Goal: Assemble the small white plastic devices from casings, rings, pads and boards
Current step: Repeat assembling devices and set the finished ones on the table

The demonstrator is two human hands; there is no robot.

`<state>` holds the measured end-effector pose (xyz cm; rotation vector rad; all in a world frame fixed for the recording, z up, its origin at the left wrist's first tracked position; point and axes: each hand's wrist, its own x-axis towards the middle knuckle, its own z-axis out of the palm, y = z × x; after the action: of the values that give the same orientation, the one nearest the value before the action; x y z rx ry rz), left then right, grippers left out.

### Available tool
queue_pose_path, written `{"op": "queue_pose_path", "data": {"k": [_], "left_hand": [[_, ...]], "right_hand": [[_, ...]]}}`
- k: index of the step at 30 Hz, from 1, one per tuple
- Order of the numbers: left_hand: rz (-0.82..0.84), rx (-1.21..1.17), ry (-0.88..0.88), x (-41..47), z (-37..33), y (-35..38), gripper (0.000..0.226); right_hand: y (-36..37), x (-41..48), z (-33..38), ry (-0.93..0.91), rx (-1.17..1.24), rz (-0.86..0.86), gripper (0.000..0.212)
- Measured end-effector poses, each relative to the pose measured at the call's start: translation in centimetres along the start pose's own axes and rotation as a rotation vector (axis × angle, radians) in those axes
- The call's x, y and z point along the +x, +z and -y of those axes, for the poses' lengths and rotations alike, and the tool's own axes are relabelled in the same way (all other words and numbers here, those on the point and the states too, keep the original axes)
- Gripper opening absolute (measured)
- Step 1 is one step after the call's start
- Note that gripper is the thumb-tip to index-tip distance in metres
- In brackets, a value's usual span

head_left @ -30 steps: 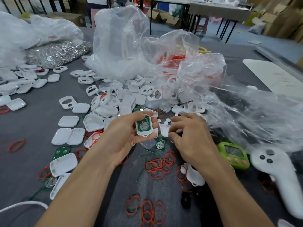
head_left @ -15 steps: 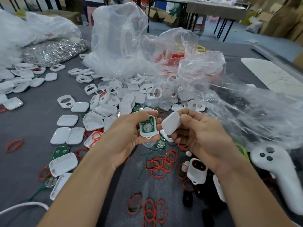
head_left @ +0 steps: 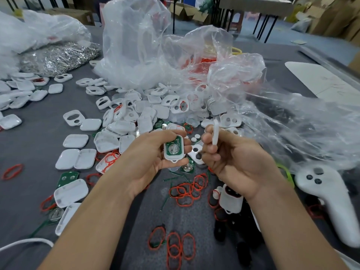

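- Left hand (head_left: pixel 153 158) fingers (head_left: pixel 188 149) grip board-filled casing (head_left: pixel 174 150); right hand (head_left: pixel 233 158) fingers (head_left: pixel 209 136) pinch white cover (head_left: pixel 215 133).
- Red rings (head_left: pixel 185 191), loose casings (head_left: pixel 90 124), clear bags (head_left: pixel 136 45) crowd grey desk (head_left: pixel 29 145).
- Cardboard boxes (head_left: pixel 335 18) behind.

Bare forearms (head_left: pixel 93 221) run to the bare left hand (head_left: pixel 150 158) and right hand (head_left: pixel 237 162).

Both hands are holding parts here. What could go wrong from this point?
The right hand pinches the white cover edge-on; it might slip into the loose casings below. The green board lies exposed in the casing held by the left hand; closing misaligned could shift or pinch it.
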<state>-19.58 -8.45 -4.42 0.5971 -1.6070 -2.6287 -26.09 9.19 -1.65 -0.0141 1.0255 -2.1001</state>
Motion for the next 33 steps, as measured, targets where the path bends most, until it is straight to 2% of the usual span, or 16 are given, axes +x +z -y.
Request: {"op": "queue_pose_path", "data": {"k": [7,18,24,26,28,30,33], "left_hand": [[0.010,0.005,0.002,-0.04,0.17,-0.05,0.025],[0.038,0.027,-0.006,-0.16,0.18,0.09,0.026],[0.037,0.050,0.011,-0.23,0.11,0.20,0.044],[0.028,0.034,0.005,-0.10,0.11,0.16,0.040],[0.028,0.023,-0.004,0.03,0.19,0.15,0.035],[0.035,0.029,-0.016,0.15,0.30,0.09,0.038],[0.070,0.053,-0.070,0.22,0.52,0.13,0.045]], "right_hand": [[0.12,0.09,-0.16,-0.007,0.041,-0.041,0.054],[0.27,0.40,-0.70,-0.078,-0.021,-0.177,0.037],[0.33,0.32,-0.81,-0.099,-0.107,-0.187,0.047],[0.31,0.24,-0.81,-0.107,-0.145,-0.190,0.043],[0.25,0.20,-0.80,-0.120,-0.219,-0.217,0.030],[0.17,0.27,-0.78,-0.133,-0.310,-0.258,0.019],[0.10,0.36,-0.81,-0.196,-0.472,-0.270,0.018]]}}
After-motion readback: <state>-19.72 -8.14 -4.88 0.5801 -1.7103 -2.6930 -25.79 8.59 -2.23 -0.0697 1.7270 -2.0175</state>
